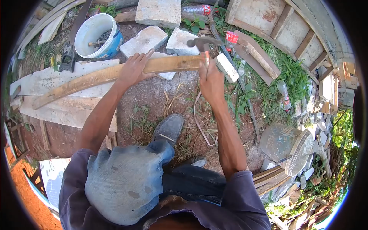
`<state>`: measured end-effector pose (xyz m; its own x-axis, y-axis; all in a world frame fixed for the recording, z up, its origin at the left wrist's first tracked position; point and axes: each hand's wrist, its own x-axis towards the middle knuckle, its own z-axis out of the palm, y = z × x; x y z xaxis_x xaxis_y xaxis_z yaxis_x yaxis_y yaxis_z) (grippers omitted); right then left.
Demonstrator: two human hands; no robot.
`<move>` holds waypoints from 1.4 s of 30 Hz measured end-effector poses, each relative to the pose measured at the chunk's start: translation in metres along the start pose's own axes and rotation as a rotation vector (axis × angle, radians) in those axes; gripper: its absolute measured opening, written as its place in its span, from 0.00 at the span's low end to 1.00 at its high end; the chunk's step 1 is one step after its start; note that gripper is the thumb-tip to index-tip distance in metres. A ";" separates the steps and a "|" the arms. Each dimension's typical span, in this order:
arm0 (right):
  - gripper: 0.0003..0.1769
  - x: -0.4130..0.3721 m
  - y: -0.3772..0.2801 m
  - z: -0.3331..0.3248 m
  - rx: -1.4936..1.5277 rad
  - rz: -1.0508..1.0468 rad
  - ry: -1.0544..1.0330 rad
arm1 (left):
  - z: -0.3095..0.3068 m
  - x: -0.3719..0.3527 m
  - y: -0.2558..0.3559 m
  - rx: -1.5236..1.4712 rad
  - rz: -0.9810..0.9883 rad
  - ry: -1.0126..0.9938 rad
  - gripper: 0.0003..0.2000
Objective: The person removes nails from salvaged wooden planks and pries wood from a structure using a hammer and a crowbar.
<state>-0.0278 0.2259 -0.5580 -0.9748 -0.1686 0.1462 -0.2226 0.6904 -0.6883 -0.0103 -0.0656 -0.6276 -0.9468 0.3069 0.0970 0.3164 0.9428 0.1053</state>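
A long wooden plank (92, 76) runs from the lower left up to my right hand, curved by the lens. Fingers of my left hand (132, 71) are wrapped over its middle, pressing it from above. Gripped by the handle in my right hand (211, 80) is a claw hammer (202, 41), its head pointing up and away from me. The right fist sits at the plank's right end and overlaps it in this view. Behind the plank lie pale stone blocks (145, 41), with a smaller white block (227, 68) just right of the hammer.
A white and blue bucket (85, 36) with nails inside stands at back left, beside a handsaw (68, 57). Wide boards (69, 111) lie on the left ground. To the right are a plastic bottle (283, 95), a tipped grey bucket (281, 143) and a wooden frame (283, 21).
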 end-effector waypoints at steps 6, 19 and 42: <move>0.14 -0.010 0.043 0.027 0.000 -0.008 0.079 | -0.007 -0.001 0.005 -0.049 -0.023 -0.021 0.50; 0.15 0.012 -0.025 -0.012 0.136 0.126 0.060 | 0.001 -0.010 0.009 -0.078 -0.039 -0.046 0.49; 0.12 -0.116 0.160 -0.051 -0.292 0.053 -0.491 | 0.000 -0.013 -0.005 0.005 0.046 0.161 0.47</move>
<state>0.0492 0.3917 -0.6491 -0.8787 -0.3876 -0.2785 -0.2367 0.8606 -0.4509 0.0002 -0.0738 -0.6295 -0.9094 0.3255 0.2588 0.3587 0.9289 0.0924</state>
